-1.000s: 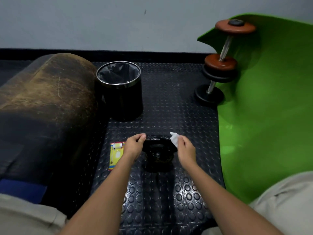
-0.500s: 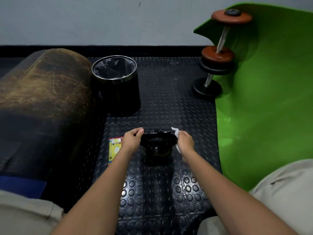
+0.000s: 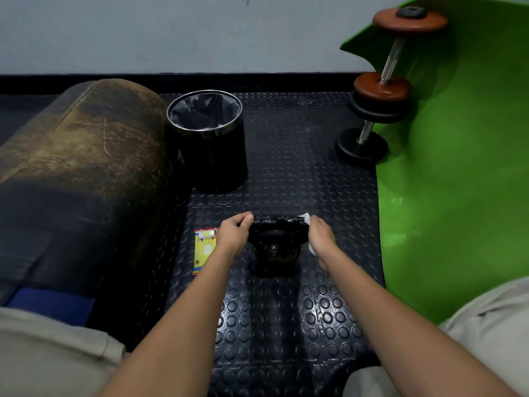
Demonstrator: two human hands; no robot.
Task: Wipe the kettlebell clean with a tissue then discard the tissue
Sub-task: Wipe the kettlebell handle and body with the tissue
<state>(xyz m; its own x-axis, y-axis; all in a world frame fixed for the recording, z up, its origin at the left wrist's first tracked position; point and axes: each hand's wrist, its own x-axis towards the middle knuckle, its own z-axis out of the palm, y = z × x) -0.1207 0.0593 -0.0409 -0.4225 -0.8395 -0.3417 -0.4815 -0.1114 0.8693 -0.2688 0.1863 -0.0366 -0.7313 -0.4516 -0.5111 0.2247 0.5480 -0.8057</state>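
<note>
Standing upright on the black studded rubber floor point(image 3: 286, 325), the black kettlebell point(image 3: 274, 250) sits between 2 bare forearms in the head view. At the left end of its handle, the left hand point(image 3: 233, 237) curls its fingers around the bar. At the right end, the right hand point(image 3: 322, 239) pinches a white tissue point(image 3: 305, 217) against the handle. A yellow packet point(image 3: 204, 249) lies just left of the left hand. Farther back stands a black lined bin point(image 3: 207, 138); dumbbells point(image 3: 383, 90) lean on a green mat point(image 3: 458, 167).
</note>
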